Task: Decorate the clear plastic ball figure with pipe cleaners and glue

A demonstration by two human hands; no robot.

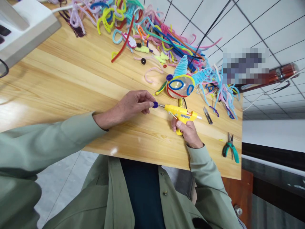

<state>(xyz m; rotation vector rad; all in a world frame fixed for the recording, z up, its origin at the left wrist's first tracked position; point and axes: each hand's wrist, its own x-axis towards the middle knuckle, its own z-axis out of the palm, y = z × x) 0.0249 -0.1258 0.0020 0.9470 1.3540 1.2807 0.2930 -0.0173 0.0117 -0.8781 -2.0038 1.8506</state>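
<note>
My left hand point(130, 106) pinches a small dark blue pom-pom point(155, 104) between thumb and fingertips, low over the wooden table point(71, 79). My right hand point(187, 130) grips the handle of a yellow glue gun point(181, 114). The gun's metal nozzle points left and touches the pom-pom. Just behind the gun stands a craft fish point(179, 86), a clear ball wrapped in blue, red and yellow pipe cleaners with light blue fins.
A heap of coloured pipe cleaners point(143, 22) covers the far part of the table. Small snips point(207, 115) and green-handled pliers point(230, 149) lie to the right, near the edge. A white device point(23, 28) sits far left. A black cord point(209, 28) crosses above.
</note>
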